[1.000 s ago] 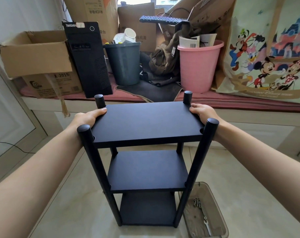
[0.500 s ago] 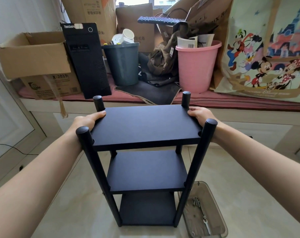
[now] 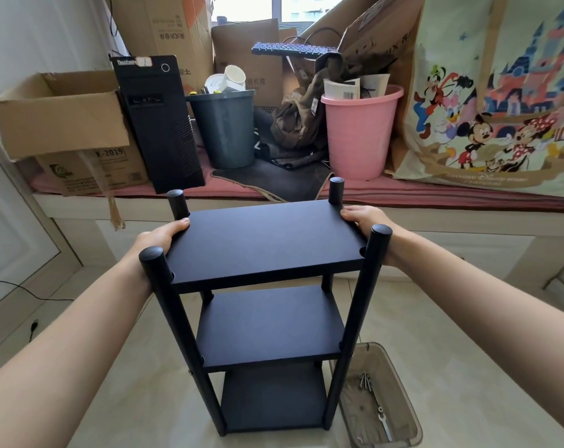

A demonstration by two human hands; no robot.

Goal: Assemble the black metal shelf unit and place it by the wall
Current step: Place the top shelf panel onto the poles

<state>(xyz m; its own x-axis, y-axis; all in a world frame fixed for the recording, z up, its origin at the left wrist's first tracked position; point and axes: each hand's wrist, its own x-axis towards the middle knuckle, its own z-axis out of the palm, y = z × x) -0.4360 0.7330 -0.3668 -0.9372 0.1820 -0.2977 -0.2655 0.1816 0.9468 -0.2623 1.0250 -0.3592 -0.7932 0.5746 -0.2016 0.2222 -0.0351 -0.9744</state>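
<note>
shelf unit: black shelf unit [image 3: 267, 244] stood upright on the tiled floor [image 3: 452, 334], three boards stacked between four round posts, just in front of the window ledge [image 3: 435, 218].
left hand: the left hand [image 3: 159, 236] held the left edge of the top board, thumb lying on top near the far left post, fingers wrapped under the edge out of sight.
right hand: the right hand [image 3: 364, 218] held the right edge of the top board between the two right posts, thumb on top, the other fingers hidden below.
grip: both grasped the top board, one at each short end.
tray: a clear plastic tray [image 3: 413, 425] lay on the floor just beside the unit's near right post, with a few screws [image 3: 364, 381] and a small wrench [image 3: 383, 420] inside.
ledge: a black computer tower [image 3: 159, 124] stood beside an open cardboard box [image 3: 61, 114]; a dark grey bin [image 3: 224, 130] held paper cups [image 3: 234, 77]; a pink bin [image 3: 360, 130] held papers; a cartoon-printed bag [image 3: 500, 101] leaned at the right.
further back: a keyboard [image 3: 293, 49] rested on top of brown boxes by the window.
cable: a black cable [image 3: 25, 291] ran along the floor at far left.
</note>
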